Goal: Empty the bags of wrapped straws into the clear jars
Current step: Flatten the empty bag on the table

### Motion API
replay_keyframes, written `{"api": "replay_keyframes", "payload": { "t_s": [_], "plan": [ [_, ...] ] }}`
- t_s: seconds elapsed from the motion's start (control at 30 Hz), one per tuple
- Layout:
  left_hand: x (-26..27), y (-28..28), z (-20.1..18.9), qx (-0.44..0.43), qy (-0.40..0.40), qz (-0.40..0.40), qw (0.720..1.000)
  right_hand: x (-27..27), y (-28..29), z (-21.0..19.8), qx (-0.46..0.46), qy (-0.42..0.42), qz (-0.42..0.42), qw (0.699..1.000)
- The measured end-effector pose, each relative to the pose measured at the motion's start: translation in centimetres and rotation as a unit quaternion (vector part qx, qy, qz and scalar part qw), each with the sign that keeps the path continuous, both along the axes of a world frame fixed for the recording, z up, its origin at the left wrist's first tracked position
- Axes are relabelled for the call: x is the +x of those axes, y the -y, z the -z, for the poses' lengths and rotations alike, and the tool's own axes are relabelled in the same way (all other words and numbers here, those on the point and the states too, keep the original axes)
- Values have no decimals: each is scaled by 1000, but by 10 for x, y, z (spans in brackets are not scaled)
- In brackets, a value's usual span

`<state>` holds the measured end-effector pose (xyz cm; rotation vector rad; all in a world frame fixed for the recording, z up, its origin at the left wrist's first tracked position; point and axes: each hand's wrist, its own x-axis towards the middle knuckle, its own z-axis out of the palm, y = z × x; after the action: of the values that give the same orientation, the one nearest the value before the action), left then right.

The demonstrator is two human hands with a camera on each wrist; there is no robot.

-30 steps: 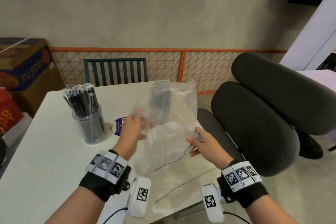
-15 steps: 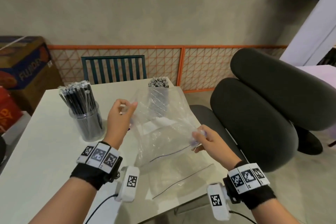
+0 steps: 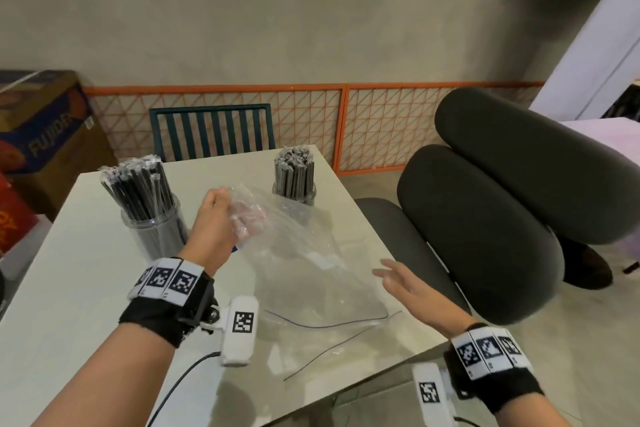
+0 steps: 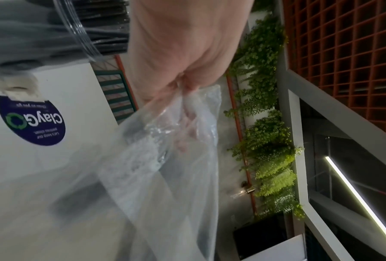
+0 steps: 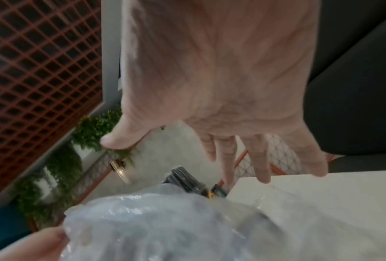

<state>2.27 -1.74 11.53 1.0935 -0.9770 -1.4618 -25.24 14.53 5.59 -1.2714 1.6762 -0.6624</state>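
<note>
Left hand (image 3: 215,218) grips the bunched corner of the empty clear bag (image 3: 304,263) above the table (image 3: 69,288); right hand (image 3: 412,288) hovers spread, empty. Both straw-filled jars (image 3: 152,229) (image 3: 294,189) stand behind. Emptying looks finished; next, discard the bag.

Black straws (image 3: 138,189) filled 1 clear jar (image 3: 154,229), grey straws (image 3: 295,172) another. The bag (image 3: 304,253) was see-through, the table (image 3: 69,270) white, the fence (image 3: 381,125) orange lattice, wristbands (image 3: 166,279) black-and-white checkered.

Looks like a café or canteen corner, though I can't be sure: white table (image 3: 86,253), jars of wrapped straws (image 3: 145,198), orange mesh fence (image 3: 381,121), planter wall (image 4: 265,123), stock cartons (image 3: 45,128).
</note>
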Motion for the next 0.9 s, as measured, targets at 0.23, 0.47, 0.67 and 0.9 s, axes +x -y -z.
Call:
{"api": "replay_keyframes", "payload": {
  "t_s": [0.23, 0.47, 0.67, 0.9],
  "plan": [
    [-12, 0, -6, 64, -153, 59, 984, 46, 40, -10, -1, 124, 43, 991],
    [-6, -37, 56, -10, 253, 200, 946, 52, 58, -19, -123, 146, 171, 967],
    [2, -52, 68, 75, 246, 148, 955, 44, 62, -15, -195, -179, 295, 918],
    [16, -51, 77, 65, 251, 208, 943, 59, 60, -7, -167, -227, 267, 921]
  ]
}}
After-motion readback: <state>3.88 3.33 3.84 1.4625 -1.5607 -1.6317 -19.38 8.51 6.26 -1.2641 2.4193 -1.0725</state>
